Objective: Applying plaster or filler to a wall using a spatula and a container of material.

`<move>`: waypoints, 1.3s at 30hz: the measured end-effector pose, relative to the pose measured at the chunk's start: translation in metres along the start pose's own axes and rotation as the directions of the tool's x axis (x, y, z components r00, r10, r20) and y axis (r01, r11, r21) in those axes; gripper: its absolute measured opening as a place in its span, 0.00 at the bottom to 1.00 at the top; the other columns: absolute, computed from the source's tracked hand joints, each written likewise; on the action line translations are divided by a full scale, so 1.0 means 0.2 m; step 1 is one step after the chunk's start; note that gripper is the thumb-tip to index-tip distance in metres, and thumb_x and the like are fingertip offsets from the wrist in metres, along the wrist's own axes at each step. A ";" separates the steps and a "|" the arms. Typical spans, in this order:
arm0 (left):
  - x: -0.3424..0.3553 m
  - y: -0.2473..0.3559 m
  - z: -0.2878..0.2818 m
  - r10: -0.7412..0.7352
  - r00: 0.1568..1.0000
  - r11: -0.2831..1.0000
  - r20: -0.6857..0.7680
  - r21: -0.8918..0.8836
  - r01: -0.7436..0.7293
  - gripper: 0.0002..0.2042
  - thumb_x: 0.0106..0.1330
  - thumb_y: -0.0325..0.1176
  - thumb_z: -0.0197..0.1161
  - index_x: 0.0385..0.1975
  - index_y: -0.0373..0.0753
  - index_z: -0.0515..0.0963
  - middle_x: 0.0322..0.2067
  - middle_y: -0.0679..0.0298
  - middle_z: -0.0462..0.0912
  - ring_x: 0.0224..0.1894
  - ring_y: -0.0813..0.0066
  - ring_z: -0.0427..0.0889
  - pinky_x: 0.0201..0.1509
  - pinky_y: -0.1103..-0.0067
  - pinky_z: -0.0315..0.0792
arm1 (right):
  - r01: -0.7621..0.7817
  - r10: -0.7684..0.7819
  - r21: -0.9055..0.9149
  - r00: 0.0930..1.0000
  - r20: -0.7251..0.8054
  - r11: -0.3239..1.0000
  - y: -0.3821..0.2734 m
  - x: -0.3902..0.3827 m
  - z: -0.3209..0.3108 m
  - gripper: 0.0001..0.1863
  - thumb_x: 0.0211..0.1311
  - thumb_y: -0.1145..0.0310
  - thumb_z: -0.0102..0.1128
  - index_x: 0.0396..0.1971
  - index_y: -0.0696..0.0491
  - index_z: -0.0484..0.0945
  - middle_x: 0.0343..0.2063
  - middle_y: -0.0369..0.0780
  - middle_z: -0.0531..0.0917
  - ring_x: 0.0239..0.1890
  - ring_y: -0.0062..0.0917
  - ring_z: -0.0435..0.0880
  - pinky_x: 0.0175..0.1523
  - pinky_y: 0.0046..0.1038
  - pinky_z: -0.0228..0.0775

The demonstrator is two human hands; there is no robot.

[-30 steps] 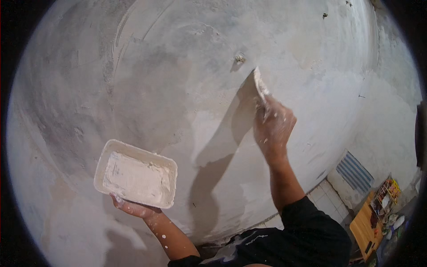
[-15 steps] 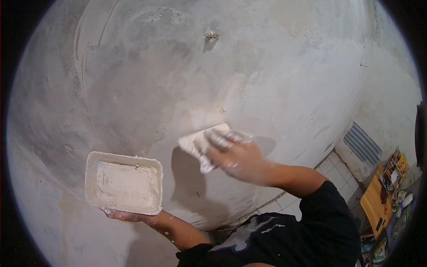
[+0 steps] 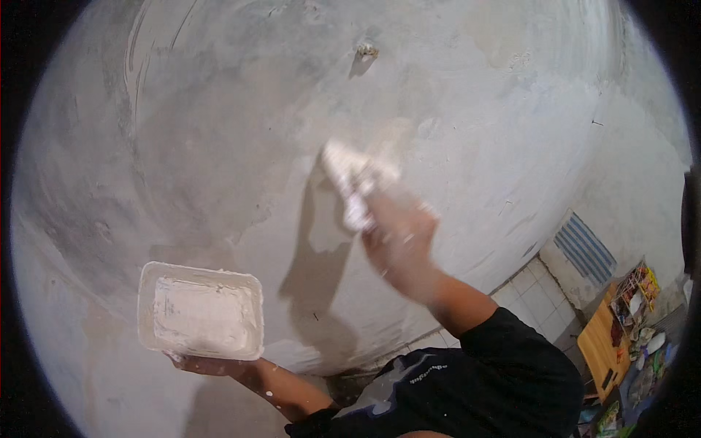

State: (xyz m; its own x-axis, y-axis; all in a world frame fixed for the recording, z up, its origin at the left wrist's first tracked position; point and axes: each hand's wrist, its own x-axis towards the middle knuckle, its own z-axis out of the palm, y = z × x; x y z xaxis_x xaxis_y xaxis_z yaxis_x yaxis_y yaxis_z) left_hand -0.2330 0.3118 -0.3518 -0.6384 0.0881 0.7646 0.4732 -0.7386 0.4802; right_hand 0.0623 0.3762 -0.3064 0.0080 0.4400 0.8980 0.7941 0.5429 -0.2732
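Note:
From below, my left hand holds up a rectangular plastic tub at the left. Off-white putty covers its bottom and smears its sides. My right hand, blurred by motion and splashed with white, grips a putty-coated spreader against or close to the grey wall. Whether its edge touches the wall I cannot tell. Putty also clings in a lump at the spreader's lower end. A paler damp-looking patch lies on the wall beside it.
A stub sticks out of the wall higher up, and a nail shows at the right. Lower right are white floor tiles, a blue striped panel, and a wooden table beside a clutter of goods.
My right hand has swept upward with the spreader, which has turned to a steeper angle. The tub in my left hand sits slightly lower in view.

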 end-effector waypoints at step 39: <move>-0.08 0.46 0.37 -0.594 0.792 0.799 -0.138 -0.213 0.562 0.33 0.56 0.52 0.53 0.57 0.36 0.58 0.50 0.54 0.66 0.52 0.59 0.67 0.54 0.65 0.65 | -0.620 -0.063 0.684 0.757 0.651 -0.384 -0.16 -0.04 0.53 0.20 0.57 0.78 0.52 0.50 0.56 0.65 0.44 0.38 0.74 0.47 0.24 0.73 0.54 0.30 0.66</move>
State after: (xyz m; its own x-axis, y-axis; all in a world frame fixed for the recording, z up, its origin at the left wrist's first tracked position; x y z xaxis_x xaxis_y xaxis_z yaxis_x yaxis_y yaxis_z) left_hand -0.1348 0.2912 -0.2875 -0.8709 0.4163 0.2611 -0.1101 -0.6831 0.7220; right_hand -0.0274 0.4320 -0.3420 -0.4396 0.7639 0.4725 -0.7254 0.0083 -0.6883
